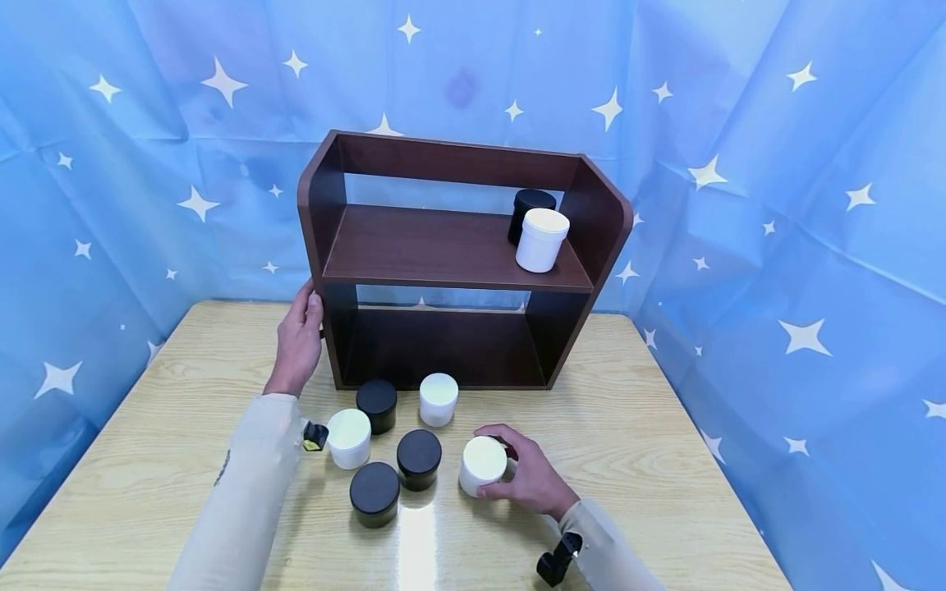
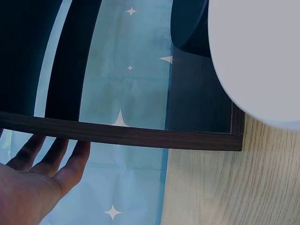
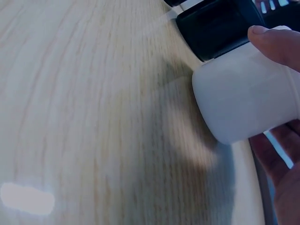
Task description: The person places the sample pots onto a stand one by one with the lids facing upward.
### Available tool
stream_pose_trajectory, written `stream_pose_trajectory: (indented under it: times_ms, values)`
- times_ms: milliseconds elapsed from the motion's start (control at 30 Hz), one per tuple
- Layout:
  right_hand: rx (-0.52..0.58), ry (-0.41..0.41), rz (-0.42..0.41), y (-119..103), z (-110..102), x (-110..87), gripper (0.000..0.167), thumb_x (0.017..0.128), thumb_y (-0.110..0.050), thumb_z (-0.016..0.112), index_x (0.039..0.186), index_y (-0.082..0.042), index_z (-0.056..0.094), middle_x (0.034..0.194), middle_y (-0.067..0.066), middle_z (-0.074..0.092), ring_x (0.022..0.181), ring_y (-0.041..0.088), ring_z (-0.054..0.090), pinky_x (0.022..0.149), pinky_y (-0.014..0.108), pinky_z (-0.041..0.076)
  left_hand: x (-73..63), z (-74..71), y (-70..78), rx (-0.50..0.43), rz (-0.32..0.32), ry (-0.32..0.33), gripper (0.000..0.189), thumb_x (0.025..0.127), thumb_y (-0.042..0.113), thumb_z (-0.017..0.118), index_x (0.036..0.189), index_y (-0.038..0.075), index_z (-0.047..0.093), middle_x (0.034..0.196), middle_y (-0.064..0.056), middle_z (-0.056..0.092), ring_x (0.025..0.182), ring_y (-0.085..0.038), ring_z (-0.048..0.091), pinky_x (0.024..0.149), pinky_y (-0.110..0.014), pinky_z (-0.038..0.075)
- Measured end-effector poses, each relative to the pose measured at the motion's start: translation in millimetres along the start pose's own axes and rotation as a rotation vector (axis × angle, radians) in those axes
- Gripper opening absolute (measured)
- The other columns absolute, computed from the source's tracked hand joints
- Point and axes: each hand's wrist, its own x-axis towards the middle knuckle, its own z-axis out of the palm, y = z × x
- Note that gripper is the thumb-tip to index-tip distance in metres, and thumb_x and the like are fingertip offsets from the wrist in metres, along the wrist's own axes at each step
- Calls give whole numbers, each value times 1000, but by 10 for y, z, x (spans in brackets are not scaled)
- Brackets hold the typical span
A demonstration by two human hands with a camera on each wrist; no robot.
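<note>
In the head view, my right hand [image 1: 534, 474] grips a white lidded jar [image 1: 483, 465] at the front right of the loose jars. The right wrist view shows the thumb [image 3: 274, 42] on one side of that white jar [image 3: 243, 93] and fingers on the other. My left hand [image 1: 298, 338] rests against the outer left side of a dark brown two-tier shelf [image 1: 424, 246]. Its fingers [image 2: 75, 164] touch the side panel's edge, extended, in the left wrist view. On the upper tier, at the right, a white jar [image 1: 543, 240] stands before a black jar [image 1: 533, 201].
Between the hands stand black jars [image 1: 374, 494] [image 1: 419, 460] [image 1: 377, 406] and white jars [image 1: 349, 439] [image 1: 438, 400], just before the shelf. The wooden table [image 1: 628, 460] reaches a blue star-patterned curtain [image 1: 739, 246] behind and at both sides.
</note>
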Motion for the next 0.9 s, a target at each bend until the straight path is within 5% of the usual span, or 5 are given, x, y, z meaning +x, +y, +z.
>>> stream_pose_trajectory:
  times_ms: [200, 900]
  values:
    - [0, 9, 42, -55, -49, 16, 76, 67, -21, 93, 134, -12, 58, 132, -2, 63, 120, 16, 58, 107, 40, 47, 11, -4, 0, -2, 2, -5, 61, 105, 59, 23, 161, 36, 16, 169, -2, 23, 153, -35, 29, 118, -62, 34]
    - [-38, 65, -14, -278, -268, 124, 72, 69, -22, 92, 133, -15, 60, 130, 2, 66, 115, 19, 60, 101, 33, 52, 7, -14, -10, -6, 1, -6, 63, 104, 61, 23, 162, 35, 16, 169, -4, 23, 153, -35, 29, 119, -63, 34]
